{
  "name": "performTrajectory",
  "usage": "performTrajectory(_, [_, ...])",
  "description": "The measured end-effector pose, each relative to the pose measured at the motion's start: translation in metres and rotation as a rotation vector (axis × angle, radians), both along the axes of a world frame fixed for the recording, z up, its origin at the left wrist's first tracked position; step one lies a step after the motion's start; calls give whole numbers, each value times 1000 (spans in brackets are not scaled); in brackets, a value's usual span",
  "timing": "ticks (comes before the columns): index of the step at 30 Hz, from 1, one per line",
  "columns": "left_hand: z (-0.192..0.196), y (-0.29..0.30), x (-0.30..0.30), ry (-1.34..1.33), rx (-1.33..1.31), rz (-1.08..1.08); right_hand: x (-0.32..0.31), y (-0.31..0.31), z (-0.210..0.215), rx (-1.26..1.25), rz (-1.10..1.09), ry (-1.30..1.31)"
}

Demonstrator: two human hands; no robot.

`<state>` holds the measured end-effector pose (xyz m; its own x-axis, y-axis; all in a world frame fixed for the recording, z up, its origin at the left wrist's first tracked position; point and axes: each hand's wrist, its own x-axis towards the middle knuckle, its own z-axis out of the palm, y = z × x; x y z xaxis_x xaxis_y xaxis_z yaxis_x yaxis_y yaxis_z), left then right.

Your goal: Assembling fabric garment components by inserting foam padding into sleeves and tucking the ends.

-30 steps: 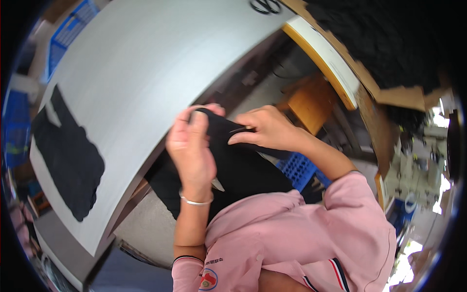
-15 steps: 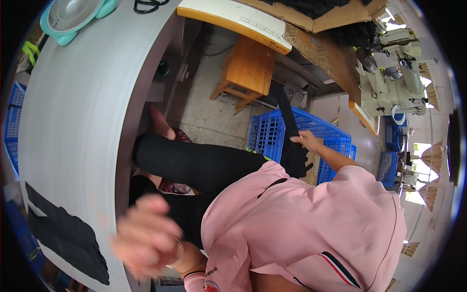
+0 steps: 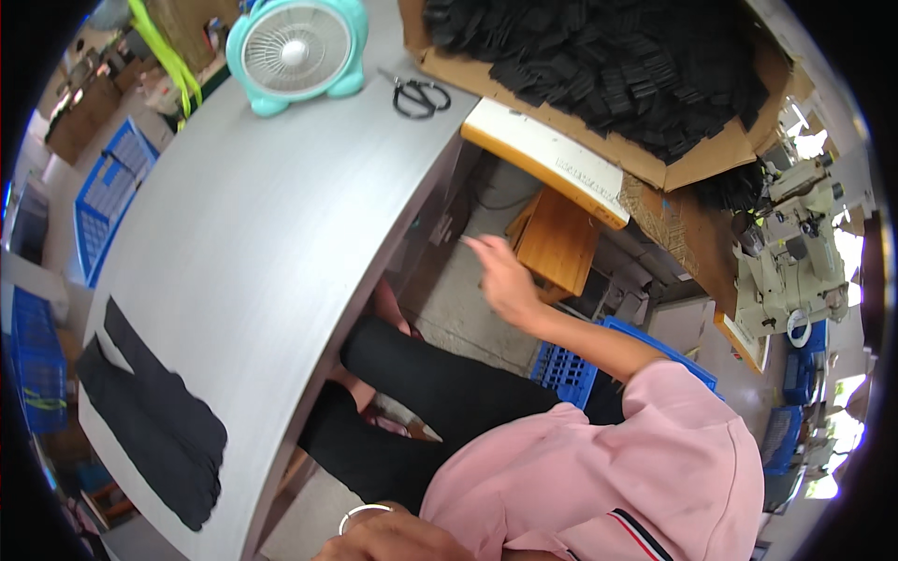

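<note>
My right hand (image 3: pixel 508 282) is raised over the floor between the grey table and a wooden stool. Its fingers are bent together, with a small pale tip showing at their ends; what it is I cannot make out. At the lower edge my left hand (image 3: pixel 393 538), below a light bracelet (image 3: pixel 363 514), is cut off and its fingers are hidden. A black cloth piece (image 3: pixel 159 421) with a long narrow strip lies on the near left part of the grey table (image 3: pixel 234 224). More black cloth (image 3: pixel 606 404) shows in a blue crate (image 3: pixel 564 372), below my right forearm.
A turquoise fan (image 3: pixel 296 51) and black-handled scissors (image 3: pixel 421 98) stand and lie at the table's far end. A cardboard box (image 3: pixel 697 166) holds many black pieces. The wooden stool (image 3: pixel 558 241) is below it. Sewing machines (image 3: pixel 795 252) stand at right; blue crates (image 3: pixel 114 201) at left.
My right hand has left the black cloth at the blue crate and moved forward, toward the table. My left hand has drawn back to the lower edge. The view has turned.
</note>
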<state>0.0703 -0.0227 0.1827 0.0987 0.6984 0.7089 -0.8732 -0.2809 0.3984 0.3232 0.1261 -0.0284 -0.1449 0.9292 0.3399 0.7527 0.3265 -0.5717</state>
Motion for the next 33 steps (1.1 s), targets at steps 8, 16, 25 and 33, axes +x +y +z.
performTrajectory(8, [44,-8,31,-115,-274,343,-143,192,29,274,278,-128])
performTrajectory(16, [-25,-1,-41,785,-391,1235,-108,229,16,461,226,-187])
performTrajectory(25, [-164,-20,-188,1803,-589,1691,142,197,140,591,-239,-459])
performTrajectory(33, [-182,34,-119,1740,-448,1406,329,213,307,828,-908,-674])
